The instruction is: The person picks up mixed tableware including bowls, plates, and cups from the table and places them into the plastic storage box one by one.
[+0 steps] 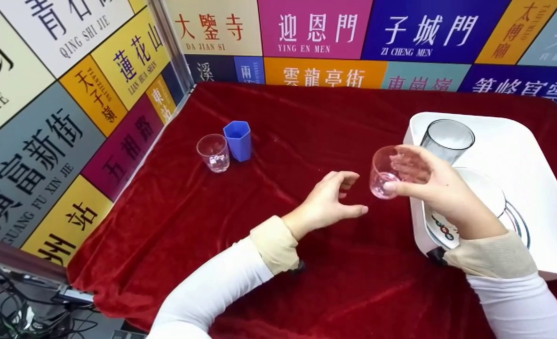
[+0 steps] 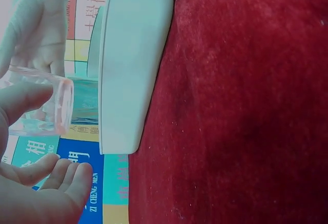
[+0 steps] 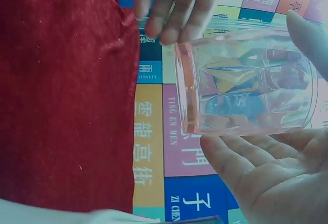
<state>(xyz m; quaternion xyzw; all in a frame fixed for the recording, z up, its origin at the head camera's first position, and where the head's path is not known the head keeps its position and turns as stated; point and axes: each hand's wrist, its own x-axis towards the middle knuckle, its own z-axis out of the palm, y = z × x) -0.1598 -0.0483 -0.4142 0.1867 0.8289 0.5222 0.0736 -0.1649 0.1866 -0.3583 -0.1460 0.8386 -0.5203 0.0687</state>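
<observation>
A clear pink-tinted cup (image 1: 383, 175) is held above the red cloth by my right hand (image 1: 441, 188), thumb on its near side and fingers behind it. In the right wrist view the same cup (image 3: 246, 85) lies between the thumb and the fingers. My left hand (image 1: 328, 202) is just left of the cup, thumb and fingers parted with a gap before the cup. In the left wrist view the left hand (image 2: 46, 188) has nothing in its grasp.
A white tray (image 1: 537, 188) on the right holds a grey glass (image 1: 448, 136) and a white bowl or plate (image 1: 481, 188) partly behind the right hand. A clear cup (image 1: 214, 153) and a blue hexagonal cup (image 1: 238, 141) stand at left on the red cloth (image 1: 278, 282).
</observation>
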